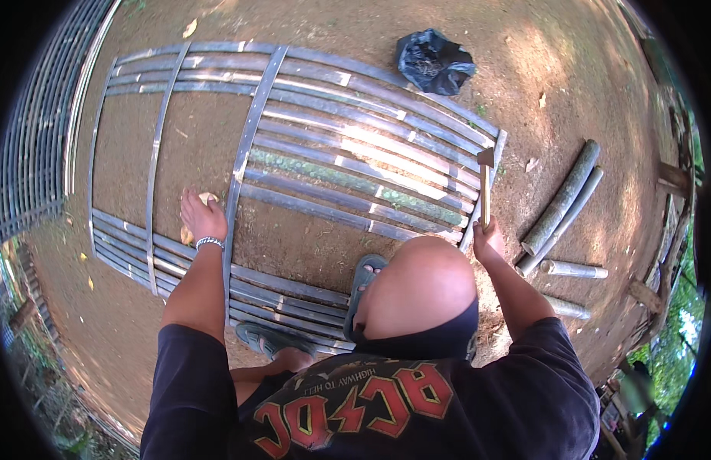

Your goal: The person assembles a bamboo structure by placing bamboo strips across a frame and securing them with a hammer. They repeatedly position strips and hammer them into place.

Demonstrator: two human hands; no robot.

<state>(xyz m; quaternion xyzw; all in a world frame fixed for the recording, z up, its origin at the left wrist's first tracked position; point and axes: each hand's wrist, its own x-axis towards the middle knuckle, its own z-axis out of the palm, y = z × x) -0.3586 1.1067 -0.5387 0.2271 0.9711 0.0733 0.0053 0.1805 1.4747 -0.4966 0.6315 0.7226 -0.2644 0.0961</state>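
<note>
Panel on the ground, tool at two o'clock

I take twelve as the top of my head view. The panel, long slats joined by crossbars, lies on bare earth and sweeps from eight o'clock through twelve to three. My right hand, at three, is clenched round the lower handle of the tool, whose head points toward twelve; hammer or hatchet, I can't tell which. From this angle the head overlaps the end bar, but I can't tell whether they touch.

My left hand, at nine, looks released, fingers extended, just left of the long crossbar. Whether it touches anything below is unclear to me.

A black bag sits at one o'clock by the panel's far edge, its contents unclear. Poles lie at three, apart from the end bar.

I judge the step to be fixing slats to the bars, with no joint being steadied. The next move calls for picking one joint, bracing it with the left hand, and striking squarely, clear of those fingers.
</note>
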